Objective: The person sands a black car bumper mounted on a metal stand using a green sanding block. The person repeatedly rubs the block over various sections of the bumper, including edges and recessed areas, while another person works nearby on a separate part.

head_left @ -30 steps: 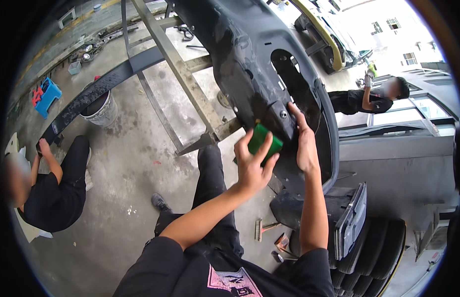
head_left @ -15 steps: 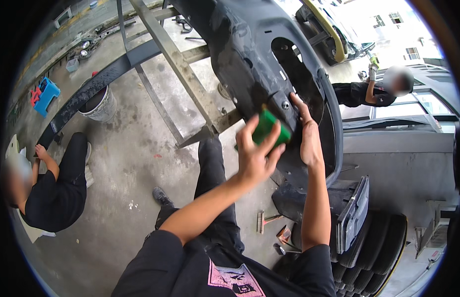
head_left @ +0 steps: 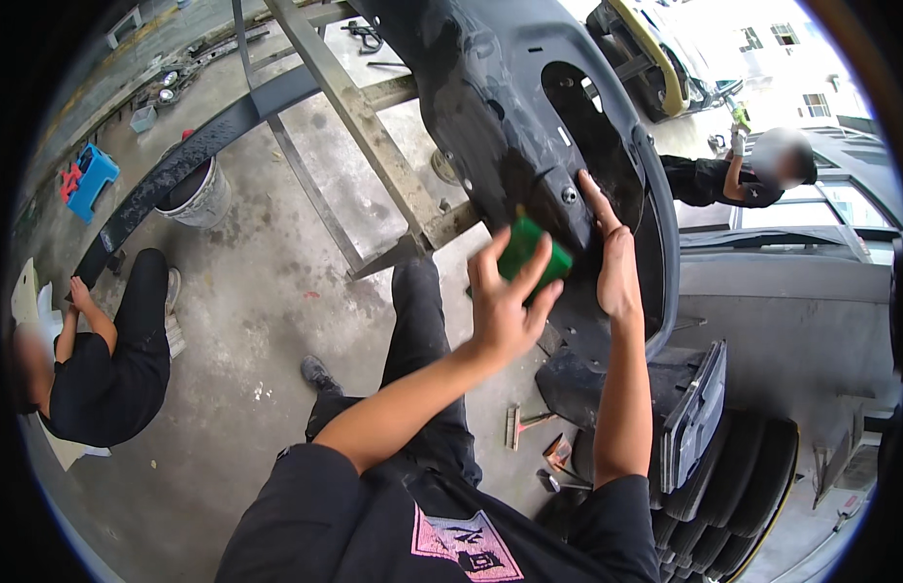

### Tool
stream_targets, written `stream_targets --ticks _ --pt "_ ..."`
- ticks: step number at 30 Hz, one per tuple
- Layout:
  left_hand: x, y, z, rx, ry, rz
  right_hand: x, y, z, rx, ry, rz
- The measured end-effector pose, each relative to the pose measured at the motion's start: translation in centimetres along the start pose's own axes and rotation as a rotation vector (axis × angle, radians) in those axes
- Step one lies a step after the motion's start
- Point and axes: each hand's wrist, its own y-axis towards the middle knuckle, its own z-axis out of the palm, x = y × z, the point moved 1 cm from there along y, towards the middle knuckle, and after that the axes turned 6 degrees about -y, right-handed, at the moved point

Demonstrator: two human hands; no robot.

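A large black plastic car bumper (head_left: 471,87) lies on a metal frame stand (head_left: 359,126), its surface patchy with wet-looking sheen. My left hand (head_left: 505,311) holds a green scouring pad (head_left: 531,260) against the bumper, near a raised block with a round hole; the pad is slightly blurred. Beside that block, my right hand (head_left: 614,262) grips the bumper at the edge of its long oval opening. One long digit stretches along the surface, while the other fingers are hidden in the opening.
At left, a crouching co-worker (head_left: 111,379) has hands at the end of a long black strip (head_left: 179,160). A bucket (head_left: 199,199) and blue stool (head_left: 94,182) stand nearby. Another person (head_left: 738,180) is at right. A dark bin (head_left: 607,389), brush (head_left: 512,428) and stacked tires (head_left: 733,496) sit lower right.
The view has shifted slightly. My left hand keeps the green pad on nearly the same patch, and my right hand keeps its hold. The crouching co-worker's hands remain at the strip.
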Motion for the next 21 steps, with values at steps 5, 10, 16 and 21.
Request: stream_targets --ticks 5,10,16,21 --pt "-0.8 3.5 -0.1 -0.065 -0.036 -0.022 0.8 -0.1 -0.1 0.01 -0.038 0.029" --pt "-0.3 -1.4 -0.1 0.032 -0.029 -0.045 0.6 0.1 0.0 0.055 0.032 0.028" --pt "-0.7 -1.2 0.5 -0.008 -0.07 -0.071 -0.7 -0.6 -0.4 0.093 -0.012 0.092" --pt "-0.6 3.9 0.1 -0.089 -0.007 0.047 -0.6 -0.2 -0.7 0.102 -0.043 0.117"
